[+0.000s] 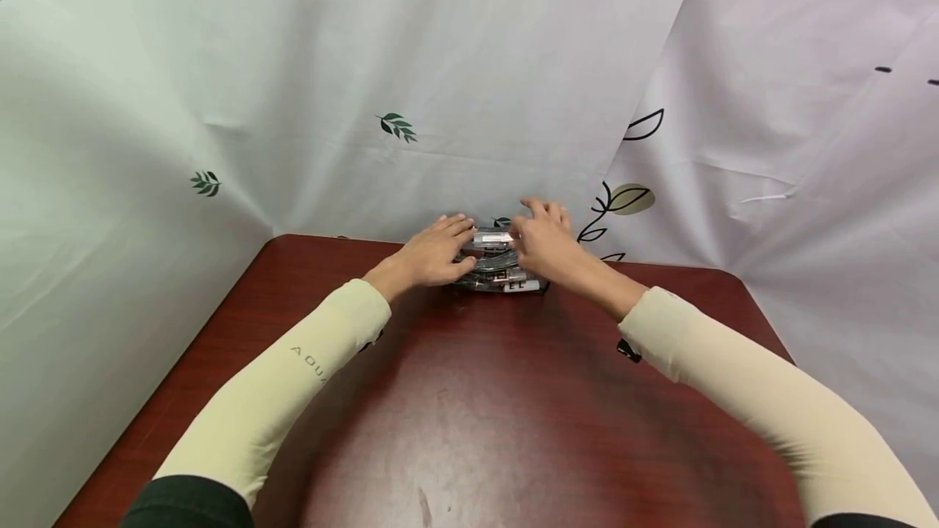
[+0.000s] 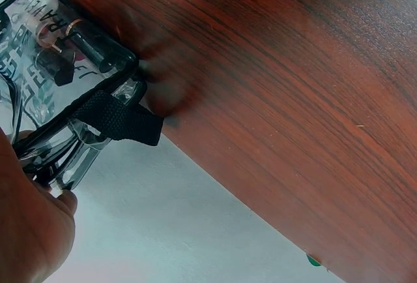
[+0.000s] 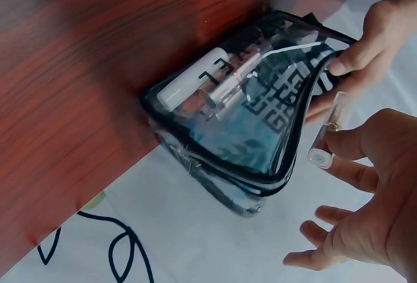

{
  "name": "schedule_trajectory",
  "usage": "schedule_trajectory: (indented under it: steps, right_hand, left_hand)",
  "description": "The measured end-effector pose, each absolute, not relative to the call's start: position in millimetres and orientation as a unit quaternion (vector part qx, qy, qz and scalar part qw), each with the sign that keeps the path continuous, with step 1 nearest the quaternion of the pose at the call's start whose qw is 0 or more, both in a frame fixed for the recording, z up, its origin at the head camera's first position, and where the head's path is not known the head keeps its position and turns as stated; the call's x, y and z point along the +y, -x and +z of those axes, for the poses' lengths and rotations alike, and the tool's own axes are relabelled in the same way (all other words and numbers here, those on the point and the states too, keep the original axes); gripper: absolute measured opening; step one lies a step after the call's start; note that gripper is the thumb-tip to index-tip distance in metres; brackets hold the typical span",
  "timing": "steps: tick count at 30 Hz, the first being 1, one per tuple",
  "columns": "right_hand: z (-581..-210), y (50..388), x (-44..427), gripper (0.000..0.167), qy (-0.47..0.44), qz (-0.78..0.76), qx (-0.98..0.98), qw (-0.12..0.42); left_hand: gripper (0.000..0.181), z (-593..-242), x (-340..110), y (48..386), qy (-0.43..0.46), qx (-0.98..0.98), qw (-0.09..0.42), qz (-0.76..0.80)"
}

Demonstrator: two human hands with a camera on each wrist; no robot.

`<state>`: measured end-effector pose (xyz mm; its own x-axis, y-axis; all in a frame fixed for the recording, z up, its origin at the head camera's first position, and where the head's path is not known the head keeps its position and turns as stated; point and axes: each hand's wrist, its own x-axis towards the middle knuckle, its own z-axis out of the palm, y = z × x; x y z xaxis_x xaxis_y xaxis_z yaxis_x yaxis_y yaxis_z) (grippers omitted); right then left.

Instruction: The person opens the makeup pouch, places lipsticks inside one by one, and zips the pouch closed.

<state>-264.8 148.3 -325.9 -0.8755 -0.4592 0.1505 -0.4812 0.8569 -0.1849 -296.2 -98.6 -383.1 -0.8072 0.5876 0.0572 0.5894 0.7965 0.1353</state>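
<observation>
At the far edge of the table stands a clear pouch (image 3: 273, 110) with black trim and dark lettering, its top gaping. My left hand (image 1: 433, 255) grips the pouch's upper rim, thumb on the near side, as the right wrist view shows. My right hand (image 3: 384, 172) pinches a small clear cosmetic tube (image 3: 337, 109) between thumb and finger just over the opening, its other fingers spread. Through the pouch wall I see a white tube (image 3: 193, 81) and, in the left wrist view, a dark capped bottle (image 2: 91, 46). The pouch's lower contents are partly hidden.
The dark red wooden table (image 1: 469, 398) stretches toward me. Behind it hangs a white curtain (image 1: 499, 88) printed with leaves, close to the pouch. A black fabric tab (image 2: 124, 121) sticks out from the pouch's end.
</observation>
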Motion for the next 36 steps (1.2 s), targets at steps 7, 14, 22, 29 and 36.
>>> schedule_trajectory:
  steps: [7,14,22,29,36]
  right_hand:
    - [-330,268,142,0.021,-0.251,0.1,-0.962,0.05]
    - [-331,271,143,0.027,-0.231,0.094,-0.967,0.045]
    - [-326,274,154,0.035,-0.211,0.124,-0.968,0.046]
    - [-329,275,183,0.033,-0.187,0.153,-0.968,0.064]
    - [-341,274,206,0.035,-0.159,0.183,-0.968,0.062]
  left_hand:
    - [0.076,-383,-97,296,0.309,-0.948,0.003,-0.072]
    - [0.075,-381,-96,295,0.308,-0.948,0.004,-0.074]
    - [0.075,-373,-96,294,0.305,-0.95,-0.002,-0.069]
    - [0.074,-370,-96,295,0.308,-0.95,-0.011,-0.055]
    - [0.073,-362,-89,297,0.286,-0.957,-0.028,-0.028]
